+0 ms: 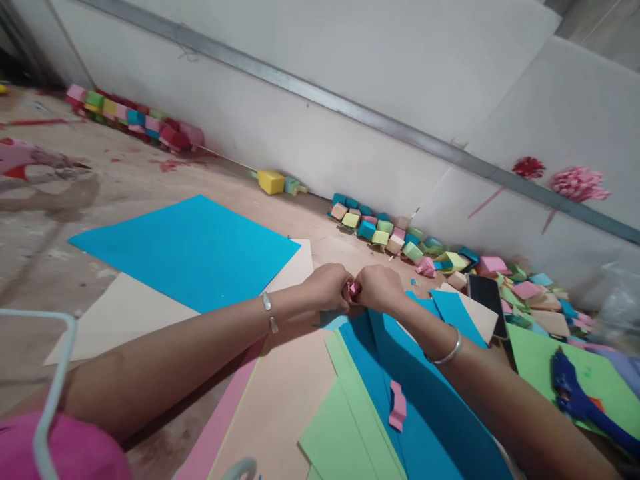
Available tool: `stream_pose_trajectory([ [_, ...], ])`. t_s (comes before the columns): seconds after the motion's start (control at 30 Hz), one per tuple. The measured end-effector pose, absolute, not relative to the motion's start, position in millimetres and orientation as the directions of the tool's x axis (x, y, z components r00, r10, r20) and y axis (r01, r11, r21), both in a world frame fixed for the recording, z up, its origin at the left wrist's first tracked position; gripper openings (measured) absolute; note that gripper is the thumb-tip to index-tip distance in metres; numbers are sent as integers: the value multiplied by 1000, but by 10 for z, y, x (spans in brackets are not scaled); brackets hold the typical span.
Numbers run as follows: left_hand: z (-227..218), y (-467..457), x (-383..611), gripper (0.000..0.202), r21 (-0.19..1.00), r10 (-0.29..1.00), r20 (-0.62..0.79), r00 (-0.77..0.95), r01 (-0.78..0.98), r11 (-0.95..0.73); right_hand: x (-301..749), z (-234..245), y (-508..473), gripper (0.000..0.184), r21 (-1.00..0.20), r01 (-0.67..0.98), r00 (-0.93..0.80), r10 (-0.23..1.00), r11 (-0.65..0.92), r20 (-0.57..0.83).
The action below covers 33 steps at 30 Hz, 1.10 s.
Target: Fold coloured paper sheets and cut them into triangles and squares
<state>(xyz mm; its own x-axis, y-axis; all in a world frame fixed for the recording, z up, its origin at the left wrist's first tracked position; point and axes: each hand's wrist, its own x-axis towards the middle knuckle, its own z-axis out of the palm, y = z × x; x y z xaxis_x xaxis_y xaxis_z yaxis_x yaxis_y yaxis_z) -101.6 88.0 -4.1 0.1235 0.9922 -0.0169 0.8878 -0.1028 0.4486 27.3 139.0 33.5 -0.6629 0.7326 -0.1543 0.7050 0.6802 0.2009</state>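
My left hand [329,287] and my right hand [379,288] meet in front of me, fingers closed around a small folded pink paper piece [355,289]. Most of that piece is hidden by the fingers. Beneath the hands spread coloured sheets: blue paper [425,373], light green paper [335,420] and peach paper [280,400]. A creased pink paper strip [398,407] lies on the blue paper, below my right hand. Left of my hands is a large blue sheet [195,253] over a pale sheet [120,313].
Small folded paper boxes [385,230] line the wall, with another row [135,120] far left. At right are a phone [487,303], a blue glue gun [575,390] on green paper, and a heap of folded pieces [535,300]. Two paper flowers [580,183] lean by the wall.
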Motion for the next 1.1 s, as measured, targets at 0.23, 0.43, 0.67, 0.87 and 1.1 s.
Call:
stream_pose_trajectory([
  [0.23, 57, 894, -1081, 36, 439, 990, -17, 139, 891, -118, 211, 357, 1352, 34, 236, 695, -662, 733, 679, -160],
  [0.43, 35, 915, -1104, 36, 435, 997, 5, 82, 897, -76, 198, 396, 1323, 30, 253, 662, -692, 705, 705, -154],
  [0.67, -14, 965, -1127, 35, 456, 998, 38, 58, 888, -69, 171, 365, 1307, 36, 274, 653, -696, 702, 706, -149],
  [0.87, -43, 982, -1133, 35, 473, 996, 46, 77, 876, -89, 186, 342, 1308, 40, 272, 667, -682, 715, 694, -153],
  [1.1, 12, 977, -1119, 39, 514, 981, 58, 186, 837, -189, 224, 389, 1305, 35, 247, 671, -670, 714, 699, -202],
])
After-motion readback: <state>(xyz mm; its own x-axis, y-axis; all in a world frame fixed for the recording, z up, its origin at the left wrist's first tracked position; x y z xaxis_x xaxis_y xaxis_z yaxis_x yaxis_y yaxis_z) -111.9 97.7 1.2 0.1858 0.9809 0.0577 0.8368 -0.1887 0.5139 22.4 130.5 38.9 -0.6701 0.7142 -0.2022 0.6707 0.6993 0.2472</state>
